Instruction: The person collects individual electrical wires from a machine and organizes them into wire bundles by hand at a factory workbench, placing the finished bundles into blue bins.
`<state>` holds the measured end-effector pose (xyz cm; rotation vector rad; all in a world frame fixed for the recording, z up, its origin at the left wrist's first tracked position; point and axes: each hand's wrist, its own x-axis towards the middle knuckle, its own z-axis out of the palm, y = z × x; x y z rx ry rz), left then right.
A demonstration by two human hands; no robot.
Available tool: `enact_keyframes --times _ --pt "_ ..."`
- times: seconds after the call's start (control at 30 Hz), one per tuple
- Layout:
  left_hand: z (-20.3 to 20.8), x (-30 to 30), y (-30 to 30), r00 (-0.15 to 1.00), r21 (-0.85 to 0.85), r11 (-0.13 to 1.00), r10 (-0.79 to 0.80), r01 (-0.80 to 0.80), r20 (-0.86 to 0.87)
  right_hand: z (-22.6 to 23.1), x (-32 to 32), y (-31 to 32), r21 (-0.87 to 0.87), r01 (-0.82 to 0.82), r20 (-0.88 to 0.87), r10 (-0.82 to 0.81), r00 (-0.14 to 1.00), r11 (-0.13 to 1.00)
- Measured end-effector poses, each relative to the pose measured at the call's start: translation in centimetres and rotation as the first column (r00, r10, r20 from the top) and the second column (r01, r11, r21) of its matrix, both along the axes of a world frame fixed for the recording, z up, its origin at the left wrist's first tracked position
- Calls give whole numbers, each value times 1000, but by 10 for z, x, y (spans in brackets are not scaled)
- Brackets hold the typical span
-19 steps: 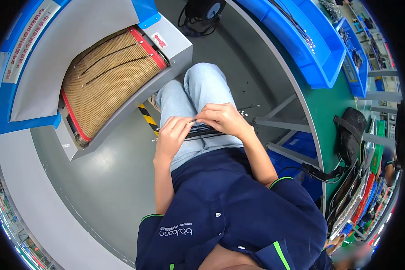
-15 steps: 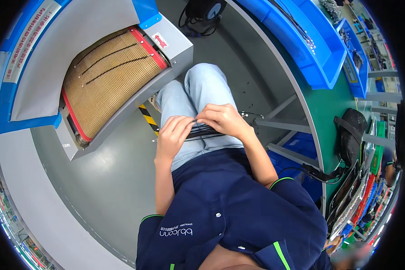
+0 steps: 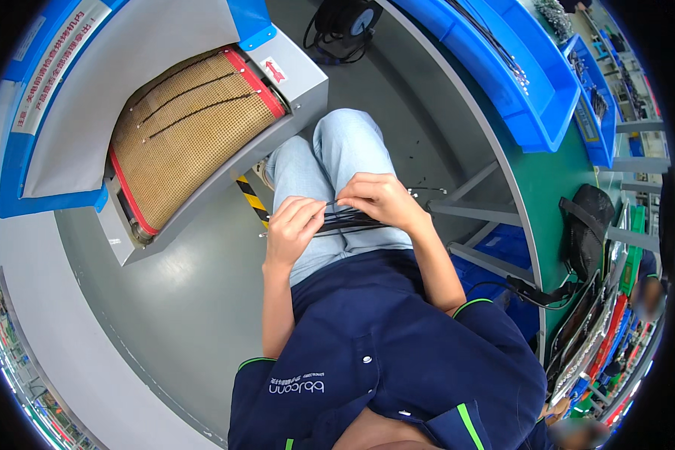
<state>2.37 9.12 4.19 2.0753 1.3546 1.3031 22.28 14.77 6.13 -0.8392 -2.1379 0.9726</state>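
Note:
Over my lap, both hands pinch a thin black cable, its short bare stretch visible between my fingertips. My left hand is closed on it with bent fingers. Just beside it, my right hand is closed on the same cable with thumb and forefinger. Several black cables lie across my thighs beneath my hands. Their light-coloured ends stick out past the right hand and beside the left wrist. My fingers hide most of the held part.
At the left stands a machine with a brown mesh belt, several black cables lying on it. Blue bins with cables rest on the green bench at the right. A black pouch lies there too. A cable reel is on the floor ahead.
My fingertips have drawn slightly apart, so a little more of the cable shows between them. The whole view has shifted a little. Both hands keep their pinch.

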Motion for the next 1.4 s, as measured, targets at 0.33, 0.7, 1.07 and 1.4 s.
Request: enact_keyframes --times 0.33,0.7,1.07,1.4 --pt "-13 -6 2 999 14 999 36 -36 9 -14 -7 3 -82 -39 -21 37 999 996" --pt "67 -37 -13 989 -155 978 144 -141 11 72 49 6 -59 134 227 -117 967 989" --pt "90 -64 -29 946 -213 928 322 -307 42 111 70 6 -30 230 161 -222 962 973" --pt "83 -72 -33 928 -249 903 372 -351 38 105 71 5 75 277 119 -284 951 958"
